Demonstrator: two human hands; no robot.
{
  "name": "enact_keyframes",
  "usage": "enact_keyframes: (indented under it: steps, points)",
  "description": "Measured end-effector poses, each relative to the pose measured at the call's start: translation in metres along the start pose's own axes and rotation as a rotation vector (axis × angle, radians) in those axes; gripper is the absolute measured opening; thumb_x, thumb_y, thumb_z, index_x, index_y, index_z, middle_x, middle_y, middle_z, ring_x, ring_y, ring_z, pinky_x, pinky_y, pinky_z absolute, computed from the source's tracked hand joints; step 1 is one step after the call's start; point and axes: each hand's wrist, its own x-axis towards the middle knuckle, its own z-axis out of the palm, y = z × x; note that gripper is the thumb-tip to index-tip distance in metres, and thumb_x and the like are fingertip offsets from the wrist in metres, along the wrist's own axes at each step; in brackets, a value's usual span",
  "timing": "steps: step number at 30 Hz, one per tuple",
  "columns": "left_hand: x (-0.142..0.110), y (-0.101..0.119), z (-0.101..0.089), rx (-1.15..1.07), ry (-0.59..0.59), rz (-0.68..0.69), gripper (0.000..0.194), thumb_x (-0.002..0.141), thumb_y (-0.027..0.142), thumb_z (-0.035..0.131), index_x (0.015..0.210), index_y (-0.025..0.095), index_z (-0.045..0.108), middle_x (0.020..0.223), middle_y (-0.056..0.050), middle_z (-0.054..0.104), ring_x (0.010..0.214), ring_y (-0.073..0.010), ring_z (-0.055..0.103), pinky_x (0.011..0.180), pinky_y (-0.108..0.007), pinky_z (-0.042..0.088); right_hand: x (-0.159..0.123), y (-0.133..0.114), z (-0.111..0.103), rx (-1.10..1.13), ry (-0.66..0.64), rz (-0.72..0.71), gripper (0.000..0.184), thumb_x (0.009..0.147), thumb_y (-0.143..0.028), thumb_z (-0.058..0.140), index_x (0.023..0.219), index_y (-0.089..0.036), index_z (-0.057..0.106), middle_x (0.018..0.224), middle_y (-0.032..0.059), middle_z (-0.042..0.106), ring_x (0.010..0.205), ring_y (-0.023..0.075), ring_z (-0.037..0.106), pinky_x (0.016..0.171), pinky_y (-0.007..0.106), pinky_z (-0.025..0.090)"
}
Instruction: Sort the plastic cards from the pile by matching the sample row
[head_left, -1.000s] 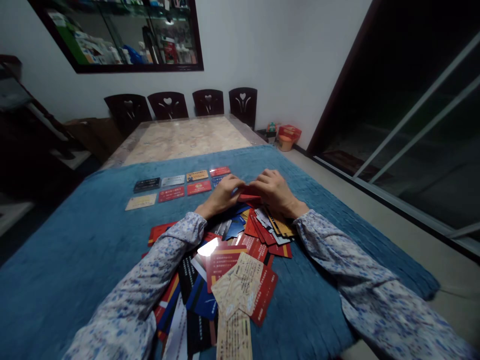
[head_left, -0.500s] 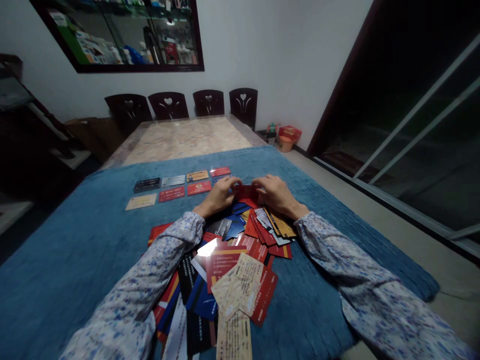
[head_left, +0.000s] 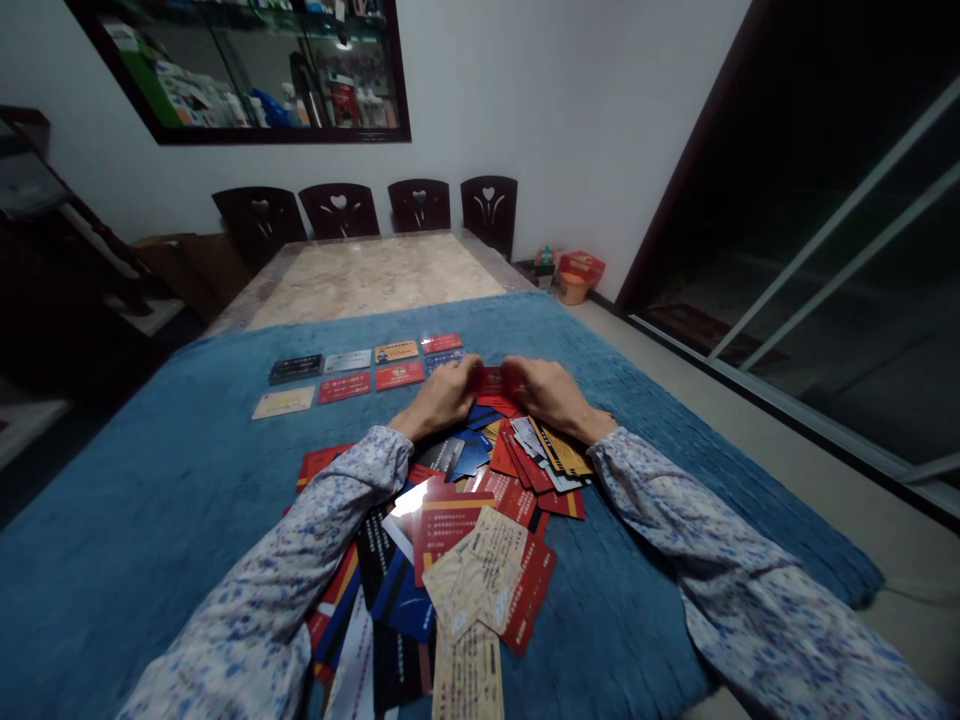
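Between my two hands is a red card, or a small stack of them, gripped at its side edges. My left hand closes on its left end and my right hand on its right end. Below my hands spreads a loose pile of cards in red, blue, black and beige, with a beige card on top near the front. Several red, white and yellow cards lie fanned by my right wrist. Beyond my left hand, cards and small stacks sit in rows, among them a black stack and a red card.
A blue cloth covers the near part of the table, and a patterned tabletop shows beyond it. Several dark chairs stand at the far end. An orange bucket is on the floor to the right.
Both hands stay on the red card, which now faces me more and shows more of its front. My fingers have shifted slightly around its ends. The card pile looks the same.
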Motion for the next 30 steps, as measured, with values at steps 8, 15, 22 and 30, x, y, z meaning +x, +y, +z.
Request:
enact_keyframes:
  steps: [8,15,22,30]
  points:
    - [0.002,0.002,-0.002,0.046,0.054,-0.001,0.04,0.084,0.014,0.055,0.124,0.016,0.055,0.11,-0.014,0.068,0.097,-0.0271,0.065,0.09,-0.042,0.053,0.003,-0.001,-0.002,0.009,0.033,-0.033,0.053,0.088,-0.018,0.061,0.141,-0.019,0.051,0.122,0.014,0.069,0.108,0.0266,0.061,0.09,0.037,0.044]
    - [0.004,0.008,-0.012,0.065,0.037,0.006,0.048,0.082,0.015,0.059,0.13,0.016,0.053,0.117,-0.015,0.067,0.107,-0.0299,0.063,0.096,-0.045,0.05,0.005,-0.002,-0.004,-0.006,0.079,-0.026,0.053,0.091,-0.026,0.06,0.141,-0.014,0.05,0.126,0.0184,0.068,0.11,0.0304,0.06,0.089,0.04,0.043]
    - [-0.003,0.008,-0.024,0.163,0.002,-0.043,0.045,0.082,0.012,0.059,0.127,0.014,0.054,0.121,-0.018,0.065,0.112,-0.0322,0.06,0.097,-0.047,0.049,0.014,-0.009,-0.006,-0.086,0.054,-0.052,0.051,0.094,-0.036,0.062,0.139,-0.014,0.054,0.119,0.0177,0.065,0.103,0.0297,0.056,0.082,0.037,0.042]
    - [-0.018,-0.008,-0.044,0.247,0.022,-0.044,0.043,0.078,0.016,0.065,0.121,0.017,0.058,0.128,-0.016,0.059,0.121,-0.0352,0.053,0.104,-0.051,0.046,0.036,-0.023,-0.004,-0.107,0.044,-0.154,0.057,0.093,-0.05,0.065,0.137,-0.016,0.059,0.128,0.0195,0.059,0.107,0.0306,0.049,0.079,0.037,0.041]
